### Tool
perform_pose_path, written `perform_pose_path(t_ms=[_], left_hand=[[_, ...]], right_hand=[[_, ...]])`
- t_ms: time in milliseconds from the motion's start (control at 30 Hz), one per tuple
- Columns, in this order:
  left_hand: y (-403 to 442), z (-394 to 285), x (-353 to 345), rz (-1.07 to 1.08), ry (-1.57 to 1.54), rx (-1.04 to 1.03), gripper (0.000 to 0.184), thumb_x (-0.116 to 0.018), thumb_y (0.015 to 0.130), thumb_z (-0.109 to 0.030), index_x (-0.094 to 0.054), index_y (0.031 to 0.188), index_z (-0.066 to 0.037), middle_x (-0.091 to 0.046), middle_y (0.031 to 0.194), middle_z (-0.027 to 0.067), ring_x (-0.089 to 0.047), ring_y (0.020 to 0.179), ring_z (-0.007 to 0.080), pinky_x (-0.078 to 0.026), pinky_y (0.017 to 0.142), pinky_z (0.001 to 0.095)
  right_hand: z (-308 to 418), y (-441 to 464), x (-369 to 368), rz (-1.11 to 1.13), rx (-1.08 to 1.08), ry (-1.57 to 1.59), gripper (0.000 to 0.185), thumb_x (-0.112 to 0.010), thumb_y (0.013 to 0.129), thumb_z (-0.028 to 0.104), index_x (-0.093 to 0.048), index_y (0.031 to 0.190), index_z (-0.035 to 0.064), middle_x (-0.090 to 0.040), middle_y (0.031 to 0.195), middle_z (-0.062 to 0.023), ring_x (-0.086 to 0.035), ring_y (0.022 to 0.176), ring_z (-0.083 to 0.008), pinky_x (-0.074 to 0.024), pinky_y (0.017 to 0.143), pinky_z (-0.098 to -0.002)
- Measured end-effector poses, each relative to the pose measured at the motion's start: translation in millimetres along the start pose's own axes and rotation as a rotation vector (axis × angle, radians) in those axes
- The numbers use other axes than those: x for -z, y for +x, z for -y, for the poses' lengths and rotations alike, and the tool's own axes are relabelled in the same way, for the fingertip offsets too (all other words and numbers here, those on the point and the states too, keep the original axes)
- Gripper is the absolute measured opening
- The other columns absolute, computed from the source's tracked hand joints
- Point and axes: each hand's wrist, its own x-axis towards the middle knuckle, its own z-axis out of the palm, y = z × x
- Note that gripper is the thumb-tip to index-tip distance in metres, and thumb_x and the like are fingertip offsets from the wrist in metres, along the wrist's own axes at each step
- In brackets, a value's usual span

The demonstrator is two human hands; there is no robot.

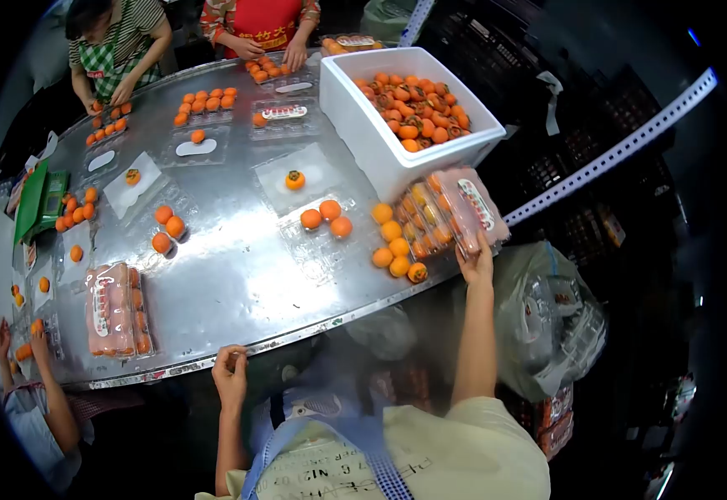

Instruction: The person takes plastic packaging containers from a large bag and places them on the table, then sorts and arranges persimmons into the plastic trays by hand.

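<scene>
On the right, my right hand reaches up to the lower edge of a stack of labelled clear packs, its fingers against the front of the stack. More clear packs of orange fruit lean beside it, and several loose orange fruits lie to their left. My left hand is at the table's front edge, its fingers curled together; whether they hold anything is too small to tell. Beyond it, three fruits rest on an open clear tray.
A white foam box full of persimmons stands at the back right. Two people work across the metal table, another at the lower left. Stacked packs sit near the left front edge. A plastic bag hangs at the right.
</scene>
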Motion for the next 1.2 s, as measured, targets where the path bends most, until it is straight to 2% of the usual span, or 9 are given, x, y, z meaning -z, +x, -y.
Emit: perform_pose_path(t_ms=[200, 300, 433, 533, 700, 800, 867, 1000, 1200], left_hand=[[30, -15, -29, -0.079, 0.0, -0.027, 0.006, -0.056, 0.084, -0.001, -0.059, 0.087, -0.005, -0.053, 0.071, -0.0014, -0.05, 0.063, 0.0053, -0.039, 0.057, 0.0191], [43, -19, -42, -0.079, 0.031, -0.03, 0.004, -0.056, 0.085, -0.003, -0.059, 0.088, -0.004, -0.053, 0.07, -0.0012, -0.05, 0.063, 0.006, -0.039, 0.057, 0.02], [54, -25, -60, -0.049, -0.029, 0.023, 0.005, -0.056, 0.085, -0.003, -0.059, 0.089, -0.004, -0.054, 0.072, -0.0009, -0.051, 0.063, 0.0062, -0.041, 0.059, 0.02], [67, -33, -73, 0.05, -0.067, 0.083, 0.009, -0.057, 0.086, -0.006, -0.058, 0.094, -0.003, -0.058, 0.08, 0.002, -0.054, 0.069, 0.0078, -0.043, 0.06, 0.0209], [99, -59, -86, 0.412, -0.235, 0.204, 0.032, -0.055, 0.091, -0.018, -0.051, 0.117, -0.001, -0.059, 0.105, 0.0094, -0.057, 0.08, 0.013, -0.047, 0.071, 0.0256], [109, -72, -85, 0.506, -0.414, 0.349, 0.044, -0.058, 0.088, -0.021, -0.046, 0.125, -0.002, -0.057, 0.111, 0.0087, -0.058, 0.085, 0.0147, -0.048, 0.077, 0.0282], [114, -59, -74, 0.509, -0.512, 0.417, 0.05, -0.061, 0.086, -0.021, -0.043, 0.128, -0.002, -0.056, 0.112, 0.0083, -0.059, 0.088, 0.0152, -0.049, 0.079, 0.0291], [108, -54, -26, 0.272, -0.408, 0.339, 0.064, -0.068, 0.079, -0.017, -0.038, 0.133, -0.001, -0.054, 0.117, 0.0092, -0.054, 0.102, 0.0161, -0.045, 0.088, 0.0306], [91, -32, 40, 0.13, -0.498, 0.196, 0.067, -0.069, 0.076, -0.01, -0.037, 0.133, 0.0, -0.052, 0.123, 0.0104, -0.052, 0.11, 0.0181, -0.042, 0.094, 0.0304]], right_hand=[[-3, -6, -6, -0.065, 0.101, 0.135, 0.03, -0.066, 0.08, 0.021, -0.057, 0.105, 0.0086, -0.063, 0.096, -0.0066, -0.062, 0.085, -0.0225, -0.0521, 0.072, -0.0376], [-6, -16, 14, -0.038, 0.121, 0.18, 0.035, -0.064, 0.081, 0.02, -0.055, 0.111, 0.005, -0.062, 0.099, -0.0076, -0.061, 0.085, -0.0222, -0.0518, 0.072, -0.035], [-13, -39, 52, 0.119, 0.161, 0.118, 0.035, -0.061, 0.082, 0.016, -0.052, 0.112, -0.0001, -0.062, 0.1, -0.0089, -0.061, 0.087, -0.0206, -0.0516, 0.073, -0.0336], [-20, -70, 53, 0.234, 0.078, 0.054, 0.043, -0.06, 0.08, 0.013, -0.047, 0.117, -0.0039, -0.06, 0.105, -0.0116, -0.061, 0.091, -0.0212, -0.0508, 0.078, -0.0353], [-78, -101, 26, 0.431, -0.088, -0.027, 0.062, -0.066, 0.072, 0.014, -0.041, 0.124, -0.0079, -0.056, 0.114, -0.0157, -0.058, 0.101, -0.0241, -0.0472, 0.087, -0.0346], [-106, -125, -24, 0.53, -0.159, -0.116, 0.06, -0.065, 0.071, 0.013, -0.043, 0.123, -0.0076, -0.056, 0.113, -0.0145, -0.058, 0.1, -0.0225, -0.0463, 0.088, -0.0333], [-134, -130, -49, 0.642, -0.244, -0.122, 0.059, -0.065, 0.071, 0.012, -0.044, 0.122, -0.0075, -0.056, 0.113, -0.0135, -0.058, 0.1, -0.0209, -0.0455, 0.089, -0.0321], [-161, -154, -109, 0.788, -0.391, -0.379, 0.061, -0.067, 0.072, 0.009, -0.042, 0.126, -0.005, -0.055, 0.116, -0.0111, -0.054, 0.105, -0.0184, -0.0424, 0.091, -0.0305], [-194, -180, -163, 0.975, -0.417, -0.493, 0.065, -0.071, 0.073, 0.012, -0.04, 0.127, -0.0054, -0.054, 0.119, -0.0124, -0.051, 0.109, -0.0199, -0.0387, 0.095, -0.0323]])
